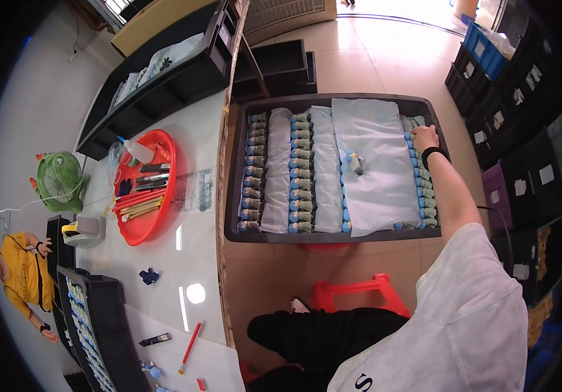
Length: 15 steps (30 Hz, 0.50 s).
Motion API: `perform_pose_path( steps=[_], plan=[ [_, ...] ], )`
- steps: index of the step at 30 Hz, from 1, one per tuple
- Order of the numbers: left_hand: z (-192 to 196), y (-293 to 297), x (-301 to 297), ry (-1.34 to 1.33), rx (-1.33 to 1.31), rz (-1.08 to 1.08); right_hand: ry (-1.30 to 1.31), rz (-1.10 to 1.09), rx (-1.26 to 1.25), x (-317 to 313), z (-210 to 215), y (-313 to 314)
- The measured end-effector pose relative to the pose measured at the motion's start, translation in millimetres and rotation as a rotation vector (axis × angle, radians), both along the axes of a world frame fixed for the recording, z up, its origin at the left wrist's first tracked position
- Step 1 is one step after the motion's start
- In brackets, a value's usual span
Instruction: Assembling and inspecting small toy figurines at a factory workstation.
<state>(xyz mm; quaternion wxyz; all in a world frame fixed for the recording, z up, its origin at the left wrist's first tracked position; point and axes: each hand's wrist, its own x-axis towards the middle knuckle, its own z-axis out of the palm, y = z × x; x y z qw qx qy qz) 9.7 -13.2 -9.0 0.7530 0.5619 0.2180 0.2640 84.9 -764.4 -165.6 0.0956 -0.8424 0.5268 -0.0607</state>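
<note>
My right hand (426, 138) reaches to the far right corner of a large black tray (333, 239). Its fingers are closed on a small figurine at the end of the right-hand row; the fingers hide most of that piece. Rows of blue-headed figurines (301, 176) fill the tray, with white sheets (275, 176) between them. A broad white sheet (379, 189) covers the middle rows, and a single figurine (355, 161) lies on top of it. My left hand is out of view.
On the left workbench (202, 274), a red basin (175, 189) holds brushes, pens and a white bottle. A paintbrush (190, 347) lies nearer. A red stool (359, 295) stands below the tray. Black crates (523, 130) line the right side. A person in yellow (26, 274) is at far left.
</note>
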Motion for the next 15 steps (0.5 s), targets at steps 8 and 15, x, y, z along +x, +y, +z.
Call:
perform_pose_path(
  steps=[8, 15],
  plan=[
    [-3, 1, -2, -0.015, -0.013, -0.011, 0.058, 0.146, 0.117, 2, -13, -24],
    [0, -3, 1, 0.002, -0.053, -0.004, -0.319, 0.214, -0.059, 46, 33, 31]
  ],
)
